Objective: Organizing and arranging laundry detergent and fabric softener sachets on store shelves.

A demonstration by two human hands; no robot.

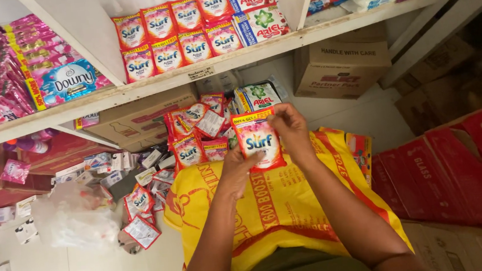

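I hold a red detergent sachet (257, 138) upright in front of me with both hands. My left hand (237, 169) pinches its lower left edge. My right hand (292, 130) grips its upper right corner. Just behind the sachet, a pile of the same red sachets (195, 134) fills the open mouth of a large yellow sack (292, 206) that lies across my lap. On the white shelf (207, 69) above, red sachets (179, 36) stand in two neat rows next to green-and-white detergent packs (257, 8).
Pink and blue softener packs (13, 79) fill the shelf's left bay. Loose sachets and small boxes (125, 190) and a clear plastic bag (73, 220) litter the floor at left. Cardboard boxes (341, 67) sit under the shelf; red cartons (456, 170) stack at right.
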